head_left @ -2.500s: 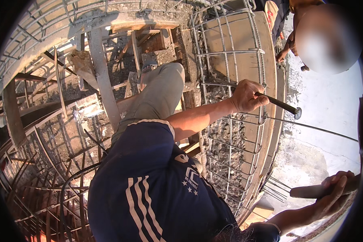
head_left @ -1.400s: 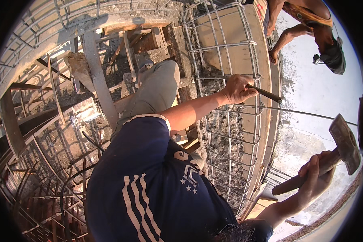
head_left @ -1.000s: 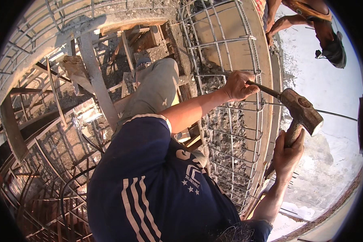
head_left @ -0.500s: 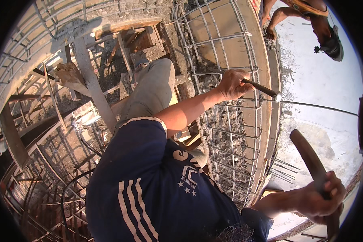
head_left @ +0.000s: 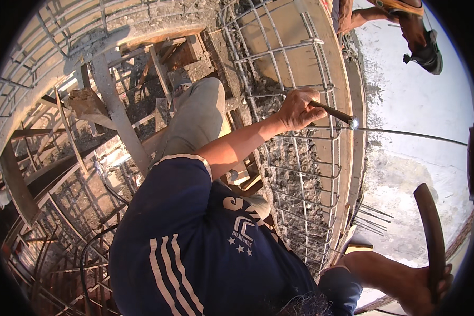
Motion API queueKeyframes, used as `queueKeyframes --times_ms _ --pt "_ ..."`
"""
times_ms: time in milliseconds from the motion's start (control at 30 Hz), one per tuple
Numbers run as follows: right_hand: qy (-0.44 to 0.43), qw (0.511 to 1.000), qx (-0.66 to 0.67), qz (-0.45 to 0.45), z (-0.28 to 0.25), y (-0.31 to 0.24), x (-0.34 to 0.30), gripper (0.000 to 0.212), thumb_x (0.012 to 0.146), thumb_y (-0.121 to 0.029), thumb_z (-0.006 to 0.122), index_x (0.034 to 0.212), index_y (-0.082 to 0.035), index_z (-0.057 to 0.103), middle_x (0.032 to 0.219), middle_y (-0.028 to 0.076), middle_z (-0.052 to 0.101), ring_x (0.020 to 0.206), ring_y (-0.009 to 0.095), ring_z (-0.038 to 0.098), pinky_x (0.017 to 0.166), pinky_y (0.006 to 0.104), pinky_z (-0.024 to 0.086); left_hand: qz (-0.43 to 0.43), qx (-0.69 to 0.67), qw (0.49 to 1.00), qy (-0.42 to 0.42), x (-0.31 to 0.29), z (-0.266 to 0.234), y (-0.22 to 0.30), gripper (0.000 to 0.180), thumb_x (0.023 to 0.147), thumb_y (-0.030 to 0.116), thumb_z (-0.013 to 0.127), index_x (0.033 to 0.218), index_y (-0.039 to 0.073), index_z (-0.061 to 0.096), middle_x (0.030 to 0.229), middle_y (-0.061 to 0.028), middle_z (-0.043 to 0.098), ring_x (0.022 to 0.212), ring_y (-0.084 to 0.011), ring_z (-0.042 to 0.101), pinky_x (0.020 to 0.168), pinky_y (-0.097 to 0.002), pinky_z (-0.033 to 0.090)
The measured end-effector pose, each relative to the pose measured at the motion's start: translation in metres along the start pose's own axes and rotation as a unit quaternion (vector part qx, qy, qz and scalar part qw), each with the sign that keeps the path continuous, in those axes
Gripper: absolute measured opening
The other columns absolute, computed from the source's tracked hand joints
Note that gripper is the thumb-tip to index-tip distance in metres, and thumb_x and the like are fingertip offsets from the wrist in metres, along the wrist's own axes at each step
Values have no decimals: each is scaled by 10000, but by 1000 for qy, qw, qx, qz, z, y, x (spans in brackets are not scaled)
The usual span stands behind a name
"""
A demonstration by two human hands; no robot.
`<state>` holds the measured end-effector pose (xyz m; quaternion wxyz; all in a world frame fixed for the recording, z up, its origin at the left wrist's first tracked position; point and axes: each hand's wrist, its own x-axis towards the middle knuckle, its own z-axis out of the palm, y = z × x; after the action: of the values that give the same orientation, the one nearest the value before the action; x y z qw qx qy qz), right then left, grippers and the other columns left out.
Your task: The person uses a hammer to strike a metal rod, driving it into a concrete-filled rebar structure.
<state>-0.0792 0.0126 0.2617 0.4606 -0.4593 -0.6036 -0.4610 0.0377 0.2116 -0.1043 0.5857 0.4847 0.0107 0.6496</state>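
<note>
Left hand (head_left: 296,109) is clenched round a dark metal chisel (head_left: 332,112), approx. level, tip pointing right. The chisel's bright tip sits at the upper edge of the rebar cage (head_left: 305,174), next to a thin wire (head_left: 411,135) running off to the right; tip-to-bar contact cannot be confirmed. Left forearm comes up from the navy striped shirt (head_left: 195,253) and crosses the cage's left side.

Right hand (head_left: 424,287) is at lower right, fist closed on a dark wooden handle (head_left: 431,237). The handle rises from the fist and curves up-left; its head is not visible in this view. Handle and chisel are well apart — pale ground (head_left: 405,179) shows between them.

Rebar cage: grid of vertical and horiz. bars over rough broken concrete (head_left: 295,158), set against a curved timber form board (head_left: 295,47). Short bar ends (head_left: 371,216) stick out at the cage's lower right.

Person's grey-trousered leg (head_left: 195,116) extends up-centre toward timber props (head_left: 118,110) and further steel mesh at left.

Second person (head_left: 400,26) is at top right, bent over — well apart from both hands.
</note>
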Motion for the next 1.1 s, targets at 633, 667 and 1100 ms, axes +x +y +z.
queueKeyframes --times_ms 633,667,1100 --pt "-486 539 -160 669 -198 -30 -442 228 796 -118 690 948 8 576 655 125 577 612 192 551 601 350 466 -16 -79 931 -357 86 -13 121 586 1015 373 544 556 50 376 533 8 373 475 -104 320 450 -309 232" --pt "-481 549 -157 665 -217 -47 -475 242 788 -128 694 942 16 574 671 128 579 623 201 549 610 355 464 -36 -78 935 -343 84 -6 123 585 1022 366 531 556 51 371 522 8 360 470 -103 307 448 -309 219" --pt "-415 483 57 769 -158 4 -474 247 770 -34 587 997 58 557 666 73 598 468 128 562 434 290 447 -119 -177 976 -31 101 -195 113 624 1066 480 295 535 166 392 504 17 330 482 -114 305 509 -286 311"
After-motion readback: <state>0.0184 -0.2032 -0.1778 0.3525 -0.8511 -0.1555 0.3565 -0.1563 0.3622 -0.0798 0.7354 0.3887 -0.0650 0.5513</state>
